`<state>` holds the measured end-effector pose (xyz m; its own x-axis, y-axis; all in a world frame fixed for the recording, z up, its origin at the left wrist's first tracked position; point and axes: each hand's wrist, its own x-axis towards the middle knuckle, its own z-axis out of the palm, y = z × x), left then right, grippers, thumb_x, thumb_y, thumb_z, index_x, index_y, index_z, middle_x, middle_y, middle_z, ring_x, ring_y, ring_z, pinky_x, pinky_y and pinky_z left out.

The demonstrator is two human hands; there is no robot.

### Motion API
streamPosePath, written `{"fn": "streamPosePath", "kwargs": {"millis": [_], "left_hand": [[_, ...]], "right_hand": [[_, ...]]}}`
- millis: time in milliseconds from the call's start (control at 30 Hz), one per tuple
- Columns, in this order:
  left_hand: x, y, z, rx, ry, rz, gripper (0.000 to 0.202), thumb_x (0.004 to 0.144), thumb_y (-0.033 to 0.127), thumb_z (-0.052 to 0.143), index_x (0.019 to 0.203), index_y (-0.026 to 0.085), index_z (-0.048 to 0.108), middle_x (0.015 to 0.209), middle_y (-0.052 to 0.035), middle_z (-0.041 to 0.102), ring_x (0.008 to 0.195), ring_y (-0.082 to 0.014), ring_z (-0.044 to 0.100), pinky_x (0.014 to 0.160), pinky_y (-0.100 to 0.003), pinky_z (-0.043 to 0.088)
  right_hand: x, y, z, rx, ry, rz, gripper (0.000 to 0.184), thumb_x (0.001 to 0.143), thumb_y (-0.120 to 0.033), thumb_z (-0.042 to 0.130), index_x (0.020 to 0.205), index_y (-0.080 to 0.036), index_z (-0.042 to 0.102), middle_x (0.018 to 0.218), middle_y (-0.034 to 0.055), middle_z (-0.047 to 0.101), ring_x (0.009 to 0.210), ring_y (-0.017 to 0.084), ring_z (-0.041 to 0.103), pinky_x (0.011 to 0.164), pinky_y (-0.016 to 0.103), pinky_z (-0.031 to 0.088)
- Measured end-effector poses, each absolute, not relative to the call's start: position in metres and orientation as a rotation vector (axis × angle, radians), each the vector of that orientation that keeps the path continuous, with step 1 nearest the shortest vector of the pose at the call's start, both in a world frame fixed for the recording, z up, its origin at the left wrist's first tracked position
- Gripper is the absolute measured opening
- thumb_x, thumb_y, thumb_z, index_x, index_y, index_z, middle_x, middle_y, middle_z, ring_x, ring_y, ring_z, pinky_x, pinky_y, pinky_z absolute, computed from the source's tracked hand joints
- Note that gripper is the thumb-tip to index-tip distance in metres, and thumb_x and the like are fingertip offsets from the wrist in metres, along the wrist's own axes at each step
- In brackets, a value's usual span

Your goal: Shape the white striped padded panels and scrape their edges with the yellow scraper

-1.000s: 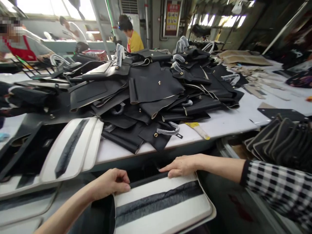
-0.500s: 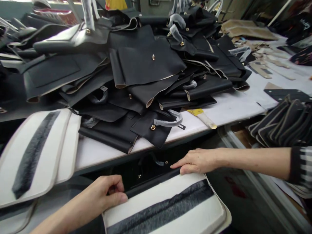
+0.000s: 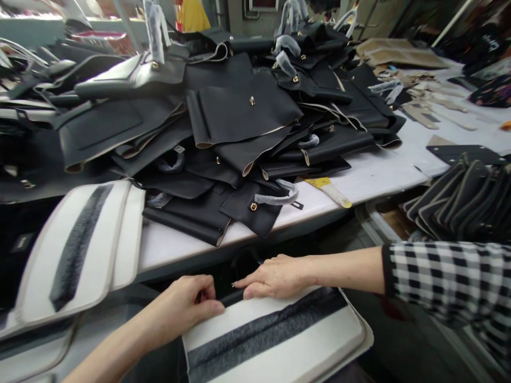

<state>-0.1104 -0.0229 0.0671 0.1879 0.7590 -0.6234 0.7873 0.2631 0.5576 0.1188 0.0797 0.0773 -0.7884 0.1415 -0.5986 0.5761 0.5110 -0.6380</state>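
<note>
A white bag panel [image 3: 275, 332] with a broad black strip lies low in front of me, its far edge bordered in black. My left hand [image 3: 195, 303] is closed on the far left part of this edge, thumb on top and fingers curled. Along the same edge, further right, rests my right hand [image 3: 273, 276], index finger and thumb stretched out towards the left hand. Its other fingers are partly hidden. Just past the index fingertip a small metal fitting [image 3: 233, 285] glints against dark material. How many layers lie under the panel I cannot tell.
Black bag pieces [image 3: 239, 111] with wrapped handles are heaped on the white table [image 3: 175, 242]. More white panels [image 3: 82, 247] overlap at left. Dark curved pieces [image 3: 463, 205] stand stacked at right. A yellow-and-white strip [image 3: 329, 191] lies near the table edge.
My right hand has slid left along the panel's far edge, closer to my left hand, and more checked sleeve shows. The left hand keeps its grip. The view has shifted slightly.
</note>
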Motion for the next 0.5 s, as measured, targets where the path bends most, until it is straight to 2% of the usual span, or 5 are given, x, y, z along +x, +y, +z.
{"fn": "streamPosePath", "kwargs": {"millis": [133,233,300,400,500], "left_hand": [[-0.116,-0.012,0.056,1.495,1.603,0.007,0.025,0.079,0.048,0.064,0.081,0.023,0.063,0.069,0.0047,0.059,0.066,-0.016,0.052,0.055,-0.026,0.032],[-0.118,-0.01,0.053,1.598,1.677,0.127,0.022,0.079,0.04,0.067,0.091,0.024,0.061,0.082,0.0034,0.062,0.075,-0.0177,0.056,0.064,-0.028,0.038],[-0.114,-0.015,0.054,1.699,1.721,0.286,0.016,0.08,0.031,0.065,0.092,0.023,0.058,0.091,0.0015,0.061,0.084,-0.0186,0.057,0.074,-0.03,0.041],[-0.095,-0.033,0.056,1.778,1.721,0.532,0.005,0.087,0.023,0.057,0.092,0.023,0.056,0.098,-0.0011,0.059,0.096,-0.0196,0.056,0.085,-0.033,0.041],[-0.062,-0.049,0.059,1.819,1.6,0.657,0.006,0.094,0.026,0.052,0.095,0.024,0.057,0.102,-0.002,0.06,0.1,-0.0193,0.056,0.087,-0.032,0.042]], "right_hand": [[0.105,0.086,0.063,0.612,2.345,-1.18,0.053,0.094,-0.06,0.041,0.142,-0.039,0.048,0.139,0.0089,0.058,0.128,0.039,0.052,0.102,0.059,0.038],[0.113,0.101,0.054,0.837,2.399,-1.33,0.057,0.077,-0.065,0.064,0.126,-0.036,0.066,0.125,0.0104,0.068,0.12,0.043,0.058,0.1,0.06,0.04],[0.131,0.114,0.05,1.042,2.481,-1.452,0.059,0.067,-0.06,0.076,0.12,-0.032,0.071,0.124,0.01,0.068,0.122,0.042,0.057,0.105,0.057,0.037],[0.176,0.127,0.04,1.443,2.597,-1.61,0.059,0.077,-0.054,0.069,0.131,-0.03,0.063,0.138,0.0056,0.06,0.133,0.031,0.047,0.116,0.044,0.028],[0.224,0.114,0.012,2.101,2.38,-1.825,0.053,0.092,-0.053,0.05,0.134,-0.022,0.056,0.137,0.0095,0.059,0.127,0.025,0.053,0.11,0.04,0.037]]}}
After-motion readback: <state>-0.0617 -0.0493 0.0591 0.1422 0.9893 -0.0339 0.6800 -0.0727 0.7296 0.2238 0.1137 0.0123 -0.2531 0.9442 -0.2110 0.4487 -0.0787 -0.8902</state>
